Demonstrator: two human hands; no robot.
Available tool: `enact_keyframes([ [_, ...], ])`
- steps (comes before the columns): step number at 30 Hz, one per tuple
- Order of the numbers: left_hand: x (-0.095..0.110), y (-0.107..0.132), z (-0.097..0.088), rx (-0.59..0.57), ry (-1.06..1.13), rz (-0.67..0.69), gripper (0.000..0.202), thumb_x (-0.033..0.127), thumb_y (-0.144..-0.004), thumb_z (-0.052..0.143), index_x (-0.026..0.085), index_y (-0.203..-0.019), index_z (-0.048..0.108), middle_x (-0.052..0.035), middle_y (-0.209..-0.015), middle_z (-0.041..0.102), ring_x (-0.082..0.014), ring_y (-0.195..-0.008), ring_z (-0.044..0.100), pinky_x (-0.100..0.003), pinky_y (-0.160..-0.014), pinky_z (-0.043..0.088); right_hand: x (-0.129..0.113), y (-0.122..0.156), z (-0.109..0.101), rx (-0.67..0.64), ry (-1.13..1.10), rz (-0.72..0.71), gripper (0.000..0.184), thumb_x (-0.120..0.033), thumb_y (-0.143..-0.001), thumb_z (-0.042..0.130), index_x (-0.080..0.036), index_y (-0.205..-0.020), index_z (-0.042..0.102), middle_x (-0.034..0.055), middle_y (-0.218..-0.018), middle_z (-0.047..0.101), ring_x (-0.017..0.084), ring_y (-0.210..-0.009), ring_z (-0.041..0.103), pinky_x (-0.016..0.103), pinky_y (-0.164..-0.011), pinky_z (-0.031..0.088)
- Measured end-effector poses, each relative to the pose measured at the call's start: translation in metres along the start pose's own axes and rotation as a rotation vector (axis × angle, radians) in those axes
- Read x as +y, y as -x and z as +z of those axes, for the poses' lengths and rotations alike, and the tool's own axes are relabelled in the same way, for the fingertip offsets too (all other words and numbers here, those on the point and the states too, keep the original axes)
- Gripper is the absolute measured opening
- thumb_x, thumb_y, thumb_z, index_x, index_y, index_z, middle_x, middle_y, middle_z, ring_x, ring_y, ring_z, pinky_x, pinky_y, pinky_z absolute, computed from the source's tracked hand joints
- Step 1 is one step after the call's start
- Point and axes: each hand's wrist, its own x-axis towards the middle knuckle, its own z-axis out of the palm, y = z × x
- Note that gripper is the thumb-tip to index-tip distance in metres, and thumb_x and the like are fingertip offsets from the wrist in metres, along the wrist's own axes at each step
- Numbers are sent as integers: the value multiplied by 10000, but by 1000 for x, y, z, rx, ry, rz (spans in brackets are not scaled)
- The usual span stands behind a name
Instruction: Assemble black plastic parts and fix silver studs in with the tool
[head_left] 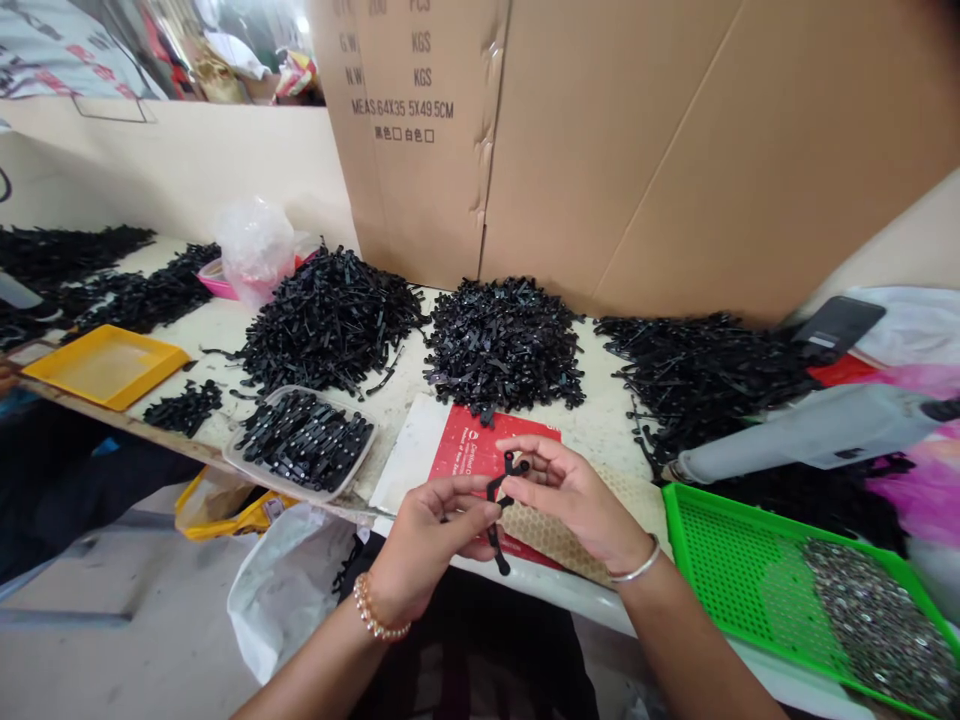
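Currently, as I read it from my remote post, the step in hand is two-handed handling of one small item; entries run left to right.

Yellow tray point(109, 365): near the table's front edge, well apart from both hands.

Clear tub point(373, 440): holds black strips point(304, 440), roughly lined up.

Left hand point(431, 530): thumb and forefinger narrowed, pinching the black part at about its middle.

Black part point(493, 488): between the two hands, above the red printed card point(457, 440); lower end hanging below my left fingertips, rounded upper ends beside my right thumb. One piece or several joined: I cannot tell.

Right hand point(566, 490): thumb and forefinger narrowed about the upper portion, other fingers loosely bent. Next move, in my judgement, calls for a steady left pinch and small, precise right-finger adjustment.

Grey tool point(795, 435): lying to the right, behind the green basket.

Green basket point(720, 560): small metal pieces point(885, 610) heaped at its right end.
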Motion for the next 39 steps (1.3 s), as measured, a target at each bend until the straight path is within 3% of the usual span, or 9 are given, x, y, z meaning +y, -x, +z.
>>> enact_keyframes([
  [9,-2,1,0,32,50,135,580,262,-629,835,100,-1117,566,-15,-671,662,-78,-526,548,-170,-506,465,10,0,6,22,-134,12,379,-325,-763,758,-221,-1101,619,19,-904,622,136,-762,591,229,-669,512],
  [15,-11,-8,4,210,407,82,608,240,-582,866,138,-1109,580,7,-703,655,-85,-608,595,-171,-586,478,21,-2,29,233,-199,-91,419,-341,-753,771,-243,-1082,530,6,-882,621,168,-817,623,261,-705,543],
  [20,-19,-16,3,147,550,14,314,290,-607,852,108,-790,673,-26,-733,658,-84,-625,590,-178,-611,486,39,-2,43,311,180,-314,185,-353,-856,663,-202,-894,564,37,-860,597,183,-780,611,287,-701,539],
  [24,-24,-20,-4,135,580,-45,306,292,-582,866,133,-771,685,-32,-746,674,-123,-675,622,-220,-654,504,48,3,42,272,574,-545,99,-281,-912,579,-208,-978,590,78,-996,558,225,-952,564,354,-812,508],
  [28,-28,-28,-18,155,566,-50,326,316,-563,873,134,-764,693,-31,-739,677,-111,-650,609,-206,-636,489,40,-2,36,179,705,-546,122,-312,-922,563,-219,-991,602,82,-1022,548,235,-982,551,363,-823,503],
  [32,-29,-42,-36,141,567,-25,354,366,-564,867,123,-756,696,-52,-752,688,-114,-662,612,-200,-647,483,11,-62,30,-48,725,-423,249,-382,-955,480,-251,-1136,591,75,-1144,563,241,-1088,523,390,-948,445],
  [35,-33,-51,-42,118,570,-66,401,391,-538,875,119,-767,692,-71,-763,695,-140,-672,630,-245,-688,505,-4,-154,36,-22,635,-335,418,-468,-931,470,-244,-1279,528,65,-1330,479,249,-1214,447,394,-1041,370],
  [37,-40,-56,-42,118,531,-85,433,426,-525,874,111,-759,691,-76,-746,692,-149,-647,630,-270,-676,513,-4,-221,45,41,511,-107,526,-505,-912,474,-243,-1367,446,44,-1417,396,232,-1269,402,368,-1081,322],
  [39,-49,-61,-40,97,485,-91,466,476,-512,866,103,-731,692,-78,-705,683,-152,-606,619,-282,-649,512,3,-278,55,86,508,-24,621,-547,-940,354,-171,-1434,344,87,-1458,324,245,-1320,336,393,-1086,307],
])
